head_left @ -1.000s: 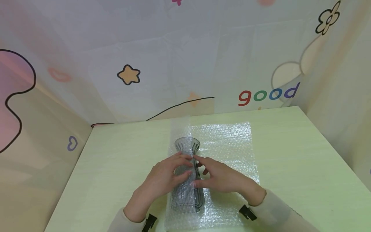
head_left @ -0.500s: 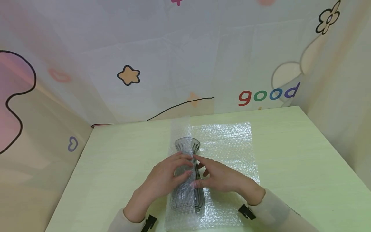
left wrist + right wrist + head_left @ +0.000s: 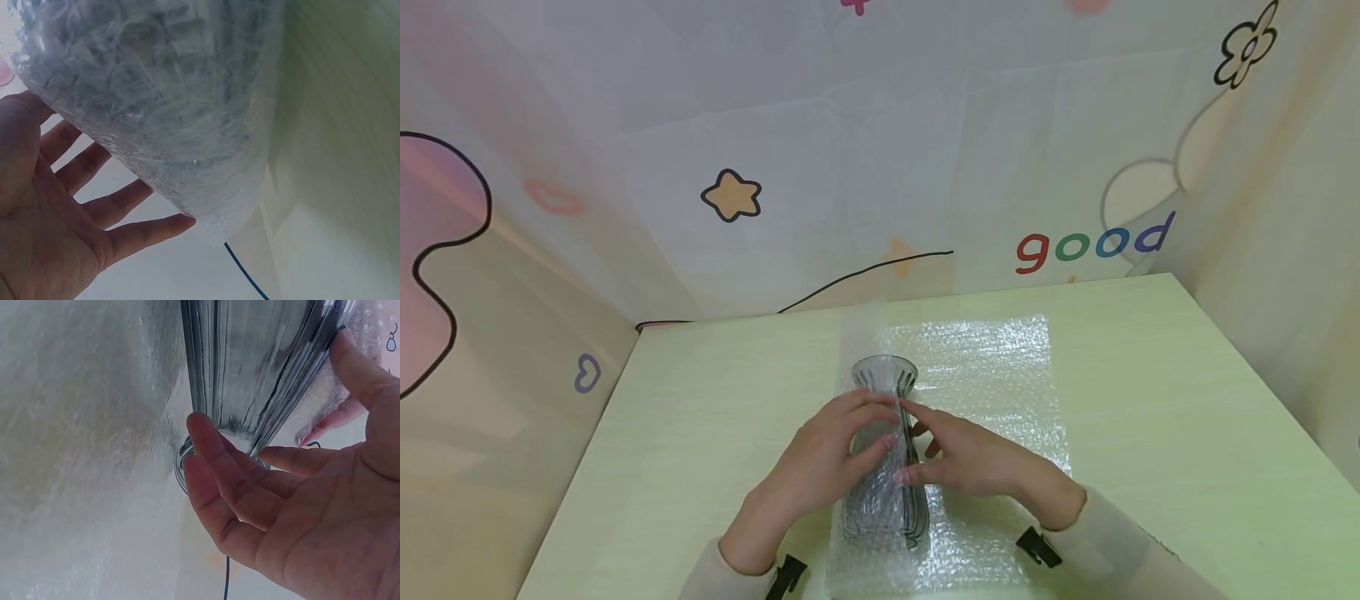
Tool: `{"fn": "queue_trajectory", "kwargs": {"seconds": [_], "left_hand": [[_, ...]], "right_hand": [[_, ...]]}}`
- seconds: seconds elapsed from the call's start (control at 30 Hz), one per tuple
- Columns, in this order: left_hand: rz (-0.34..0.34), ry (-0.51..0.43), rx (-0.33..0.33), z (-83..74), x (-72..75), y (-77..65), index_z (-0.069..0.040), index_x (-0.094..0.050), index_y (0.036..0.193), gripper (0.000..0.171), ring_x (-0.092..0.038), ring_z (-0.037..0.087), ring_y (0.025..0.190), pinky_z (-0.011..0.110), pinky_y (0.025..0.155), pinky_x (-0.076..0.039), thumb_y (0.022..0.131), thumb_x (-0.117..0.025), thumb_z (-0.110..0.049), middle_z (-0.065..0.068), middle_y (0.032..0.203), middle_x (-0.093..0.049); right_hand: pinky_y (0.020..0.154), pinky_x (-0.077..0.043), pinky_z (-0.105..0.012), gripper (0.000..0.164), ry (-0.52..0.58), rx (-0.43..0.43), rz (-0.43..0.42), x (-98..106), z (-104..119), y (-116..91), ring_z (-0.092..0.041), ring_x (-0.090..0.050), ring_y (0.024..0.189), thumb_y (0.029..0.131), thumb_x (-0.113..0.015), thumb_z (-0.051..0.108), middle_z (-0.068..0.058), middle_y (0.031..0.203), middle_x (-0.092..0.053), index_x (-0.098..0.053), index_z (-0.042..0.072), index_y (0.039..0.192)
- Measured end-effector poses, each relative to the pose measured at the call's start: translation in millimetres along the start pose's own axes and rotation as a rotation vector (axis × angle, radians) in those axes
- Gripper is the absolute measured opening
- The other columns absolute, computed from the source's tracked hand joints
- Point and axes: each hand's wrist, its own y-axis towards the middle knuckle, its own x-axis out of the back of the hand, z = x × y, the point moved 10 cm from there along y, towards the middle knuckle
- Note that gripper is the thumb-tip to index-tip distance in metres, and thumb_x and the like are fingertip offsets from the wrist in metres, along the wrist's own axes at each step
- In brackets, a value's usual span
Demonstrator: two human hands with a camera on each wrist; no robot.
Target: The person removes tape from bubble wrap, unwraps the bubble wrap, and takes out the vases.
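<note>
A grey ribbed glass vase [image 3: 917, 508] lies on its side on a sheet of bubble wrap [image 3: 992, 358], its flared mouth towards the back. One flap of the wrap covers the vase's left part. My left hand [image 3: 827, 458] rests on this covered side with fingers spread; in the left wrist view its fingertips touch the wrap [image 3: 169, 94]. From the right, my right hand [image 3: 973, 457] holds the vase: the right wrist view shows bent fingers at the bare glass [image 3: 256, 362] near the neck and the thumb on its side, by the flap's edge.
The pale green table [image 3: 1150, 417] extends on both sides of the wrap. Behind it hangs a printed cloth backdrop [image 3: 880, 167] with a star and coloured letters. A black clip [image 3: 1039, 548] sits at the right cuff, another [image 3: 787, 575] at the left.
My left fingers have shifted very slightly on the wrap, and the far end of the flap has edged a little to the left. The right hand stays in place.
</note>
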Motion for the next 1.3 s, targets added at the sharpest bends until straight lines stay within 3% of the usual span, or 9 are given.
{"fn": "queue_trajectory", "kwargs": {"seconds": [0.17, 0.37, 0.73, 1.07, 1.3], "left_hand": [[0.002, -0.027, -0.028, -5.9, -2.0, 0.3, -0.026, -0.070, 0.130, 0.032, -0.054, 0.021, 0.136, 0.045, 0.101, -0.054, 0.099, -0.071, -0.036, -0.002, 0.143, -0.058], [0.034, -0.019, 0.012, -7.7, -6.5, -0.7, -0.032, -0.074, 0.120, 0.032, -0.052, 0.026, 0.137, 0.048, 0.096, -0.055, 0.095, -0.072, -0.051, -0.002, 0.147, -0.052], [-0.044, -0.011, 0.019, -4.3, 3.3, -2.7, -0.031, -0.066, 0.109, 0.023, -0.056, 0.030, 0.134, 0.050, 0.098, -0.055, 0.095, -0.074, -0.048, 0.004, 0.150, -0.050], [-0.091, -0.075, 0.004, -3.7, 14.4, -5.8, -0.026, -0.059, 0.106, 0.026, -0.059, 0.029, 0.132, 0.046, 0.094, -0.057, 0.094, -0.076, -0.041, 0.006, 0.149, -0.050], [-0.067, -0.148, 0.074, 5.5, 20.1, -12.3, -0.022, -0.054, 0.109, 0.027, -0.060, 0.023, 0.128, 0.043, 0.094, -0.056, 0.096, -0.075, -0.035, 0.002, 0.151, -0.046]], "right_hand": [[0.092, -0.055, -0.046, 0.093, 0.005, 0.025, 0.007, -0.4, 3.2, -1.0, -0.028, -0.064, 0.115, 0.093, -0.077, 0.043, -0.013, 0.146, -0.056, -0.024, 0.020, 0.166], [0.093, -0.055, -0.047, 0.094, -0.002, 0.023, 0.004, -1.0, 3.5, 0.0, -0.025, -0.064, 0.114, 0.092, -0.078, 0.044, -0.010, 0.142, -0.059, -0.025, 0.020, 0.166], [0.092, -0.056, -0.046, 0.099, -0.007, -0.019, 0.001, -2.0, -0.8, 1.0, -0.025, -0.064, 0.113, 0.089, -0.079, 0.051, -0.011, 0.143, -0.058, -0.026, 0.018, 0.165], [0.094, -0.056, -0.047, 0.099, -0.005, -0.038, 0.007, -0.7, -0.2, -0.1, -0.026, -0.065, 0.115, 0.089, -0.078, 0.050, -0.013, 0.146, -0.057, -0.024, 0.018, 0.166], [0.094, -0.056, -0.048, 0.099, -0.007, -0.036, 0.000, 0.0, -1.2, 0.7, -0.025, -0.066, 0.112, 0.088, -0.079, 0.049, -0.012, 0.143, -0.059, -0.024, 0.019, 0.166]]}}
